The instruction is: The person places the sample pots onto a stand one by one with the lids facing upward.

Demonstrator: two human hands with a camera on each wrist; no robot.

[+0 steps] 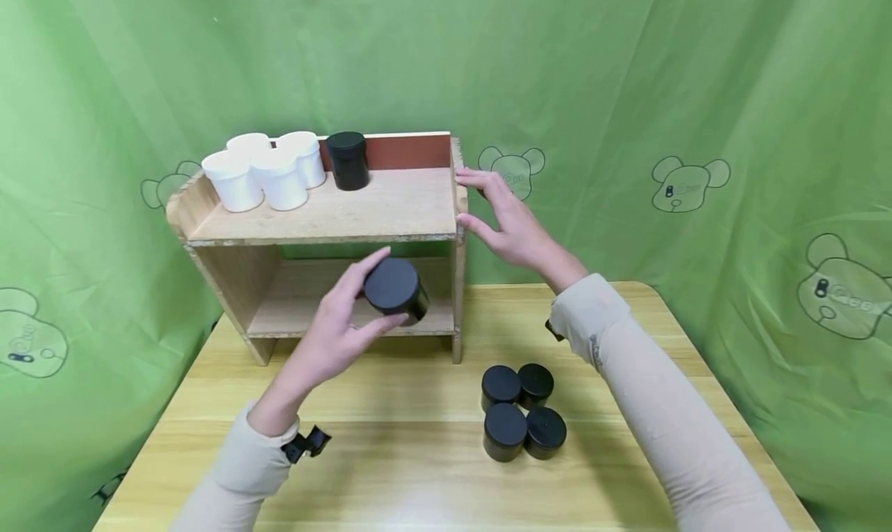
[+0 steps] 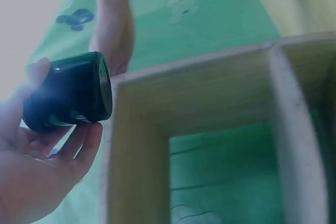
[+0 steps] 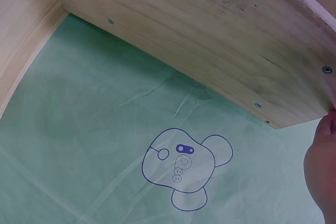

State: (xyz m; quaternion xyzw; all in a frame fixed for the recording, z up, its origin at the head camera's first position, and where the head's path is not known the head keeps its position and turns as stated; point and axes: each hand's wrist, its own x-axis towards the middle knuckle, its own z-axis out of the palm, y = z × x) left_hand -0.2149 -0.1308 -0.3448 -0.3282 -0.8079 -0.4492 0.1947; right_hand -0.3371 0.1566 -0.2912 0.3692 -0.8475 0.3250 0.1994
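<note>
My left hand [image 1: 341, 323] holds a black lidded jar [image 1: 393, 286] between thumb and fingers, in front of the lower level of a wooden shelf [image 1: 320, 224]. The left wrist view shows the same jar [image 2: 68, 92] tipped on its side in the left hand [image 2: 47, 166]. Fingers fairly straight, my right hand [image 1: 512, 226] rests on the shelf's right side panel. In the right wrist view only part of the right hand [image 3: 321, 166] shows, at the panel's edge. Another black jar [image 1: 348, 162] stands on the top level, beside several white jars [image 1: 282, 180].
Several black jars [image 1: 505, 431] stand grouped on the wooden table [image 1: 390, 470], right of the shelf and nearer to me. Behind the table hangs a green curtain [image 1: 592, 75] with bear-head prints. The shelf has a raised reddish back strip [image 1: 411, 152].
</note>
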